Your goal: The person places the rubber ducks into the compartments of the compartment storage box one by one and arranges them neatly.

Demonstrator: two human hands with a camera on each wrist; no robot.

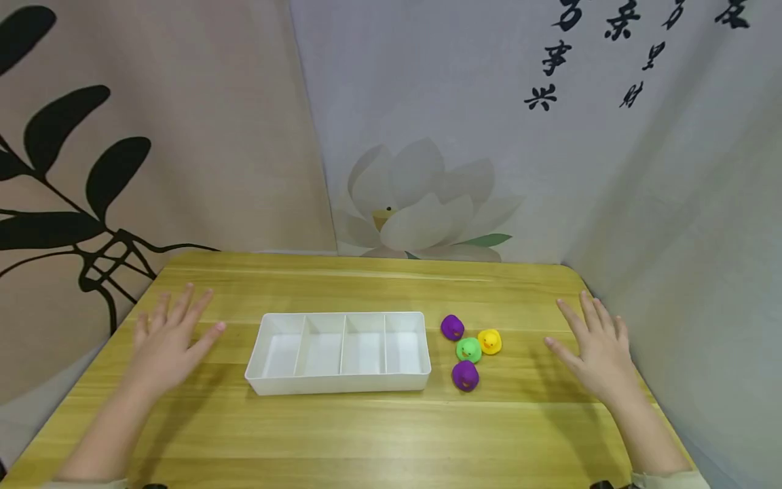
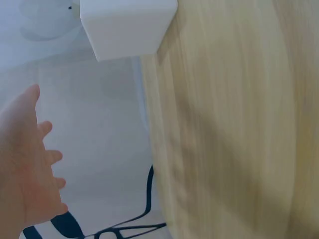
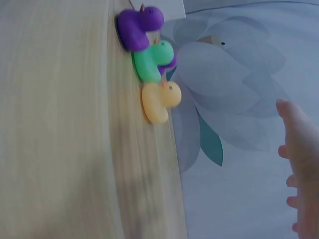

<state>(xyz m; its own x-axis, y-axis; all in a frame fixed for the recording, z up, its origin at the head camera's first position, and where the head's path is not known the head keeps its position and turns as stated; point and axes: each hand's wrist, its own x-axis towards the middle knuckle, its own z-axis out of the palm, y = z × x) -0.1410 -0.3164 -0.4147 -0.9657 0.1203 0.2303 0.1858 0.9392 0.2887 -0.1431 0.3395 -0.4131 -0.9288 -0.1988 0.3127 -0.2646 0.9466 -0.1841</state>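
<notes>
"How is the left hand (image 1: 165, 350)?"

"Fingers straight and fanned, thumb well apart from them. It's raised above the desk (image 1: 305, 435), left of the white tray (image 1: 342, 384), grasping nothing."

"And the right hand (image 1: 597, 350)?"

"Much the same: fingers stretched and spread, thumb held away, nothing in its grip. It's also up off the desk, and the two hands are far apart."

"What's nearest the right one?"

"The yellow duck (image 1: 490, 341), with the green duck (image 1: 468, 350) just beside it. One purple duck (image 1: 452, 327) sits behind the green one, the other purple duck (image 1: 466, 375) in front. All four are on the desk, between the tray and that hand."

"The tray itself?"

"Four compartments in a row, lying between the left hand and the ducks."

"Behind the desk?"

"Pale cloth (image 1: 458, 88) printed with a flower (image 1: 421, 197)."
</notes>
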